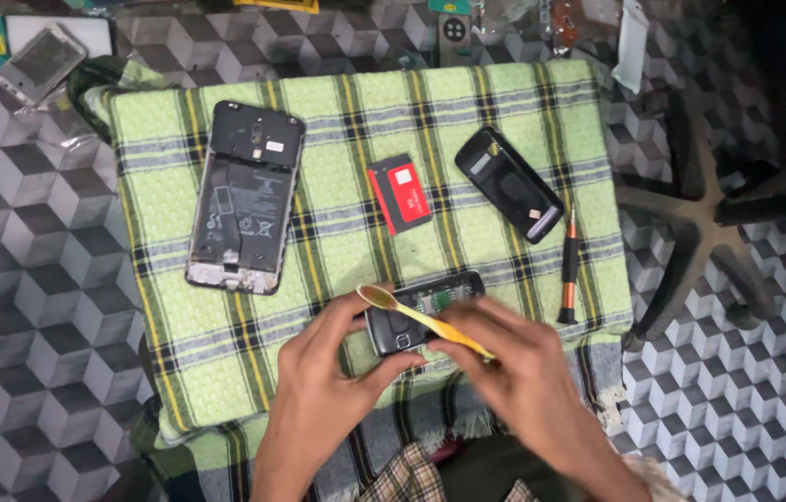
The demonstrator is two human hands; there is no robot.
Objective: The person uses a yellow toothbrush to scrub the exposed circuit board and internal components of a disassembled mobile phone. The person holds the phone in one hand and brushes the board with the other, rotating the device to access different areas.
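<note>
1. We are looking down on a green plaid cloth (356, 167) spread over a floor patterned with grey cubes
2. Our left hand (323, 372) is gripping a small dark phone (421, 311) at its near-left end, thumb and fingers curled around the edges, holding it at the cloth's near edge
3. Our right hand (518, 363) is pinching a yellow plastic pry tool (416, 316) between thumb and fingers; the tool is lying slantwise across the small phone, its rounded tip pointing up and to the left
4. The small phone is showing an opened section on its far-right half; we cannot tell what is inside
5. A larger smartphone with its back removed (244, 195) is lying on the cloth's left part, well apart from both hands
6. A red and black battery (399, 193) is resting near the cloth's middle, beyond the small phone
7. A black back cover (509, 183) is lying tilted to the right of the battery
8. An orange-and-black screwdriver (569, 270) is lying near the cloth's right edge, just beside our right hand's far side
9. Another phone part (40, 60) is sitting off the cloth at the far left
</note>
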